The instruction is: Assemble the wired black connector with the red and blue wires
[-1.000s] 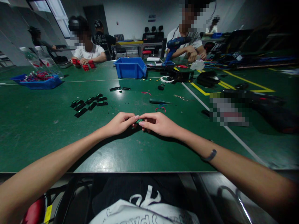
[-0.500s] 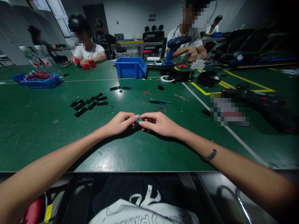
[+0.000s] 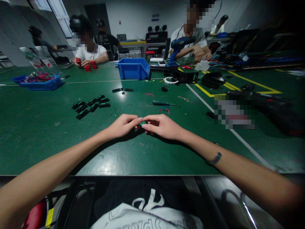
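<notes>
Between my fingertips is a small green circuit board (image 3: 142, 123), mostly covered by them. My left hand (image 3: 125, 125) pinches it from the left, thumb on top. From the other side my right hand (image 3: 163, 126) closes thumb and index finger on the same board. Both hands are just above the green table (image 3: 114, 156). Beyond them lies a screwdriver (image 3: 160, 103), with short red and blue wires (image 3: 165, 110) in front of it. To the left sits a group of several black pieces with green boards (image 3: 91, 105).
A blue bin (image 3: 132, 69) stands farther back. At left, a blue tray (image 3: 40, 83) holds coloured wires beside clear bottles (image 3: 45, 60). A blue power drill (image 3: 177, 47) stands at the back; black equipment (image 3: 274, 108) lies at right. Two co-workers sit across the table.
My hands and the circuit board stay practically in place. Across the table, a co-worker's hands at the left have shifted slightly around a red block.
</notes>
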Motion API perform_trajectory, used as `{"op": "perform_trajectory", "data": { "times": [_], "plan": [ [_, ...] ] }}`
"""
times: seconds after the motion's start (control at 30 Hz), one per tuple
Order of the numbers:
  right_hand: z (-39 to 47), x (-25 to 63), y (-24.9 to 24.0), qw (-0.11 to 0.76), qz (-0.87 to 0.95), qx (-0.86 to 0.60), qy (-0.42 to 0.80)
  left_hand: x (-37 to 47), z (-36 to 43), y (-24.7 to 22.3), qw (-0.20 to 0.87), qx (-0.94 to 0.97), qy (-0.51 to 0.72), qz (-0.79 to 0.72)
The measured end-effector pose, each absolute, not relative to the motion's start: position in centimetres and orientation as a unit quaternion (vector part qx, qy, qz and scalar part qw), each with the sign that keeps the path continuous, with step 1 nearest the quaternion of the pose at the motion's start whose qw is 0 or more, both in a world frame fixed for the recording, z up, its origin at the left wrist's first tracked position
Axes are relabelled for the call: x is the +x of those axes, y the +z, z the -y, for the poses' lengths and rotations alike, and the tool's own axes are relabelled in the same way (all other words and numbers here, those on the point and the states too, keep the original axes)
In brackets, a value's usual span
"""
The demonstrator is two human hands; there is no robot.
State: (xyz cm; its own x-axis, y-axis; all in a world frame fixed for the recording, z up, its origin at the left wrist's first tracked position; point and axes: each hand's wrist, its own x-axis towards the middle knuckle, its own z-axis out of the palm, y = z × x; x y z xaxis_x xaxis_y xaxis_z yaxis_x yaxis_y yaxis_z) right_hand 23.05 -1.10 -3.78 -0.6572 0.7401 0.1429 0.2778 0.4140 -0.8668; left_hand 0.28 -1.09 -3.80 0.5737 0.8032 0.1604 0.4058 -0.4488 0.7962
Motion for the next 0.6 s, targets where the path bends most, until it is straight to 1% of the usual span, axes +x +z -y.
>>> {"op": "perform_trajectory", "data": {
  "times": [0.6],
  "plan": [
    [1.11, 23.07, -3.77, 0.263, 0.803, -0.318, 0.431, 0.34, 1.19, -3.62, 0.365, 0.808, 0.27, -0.376]
  ]
}}
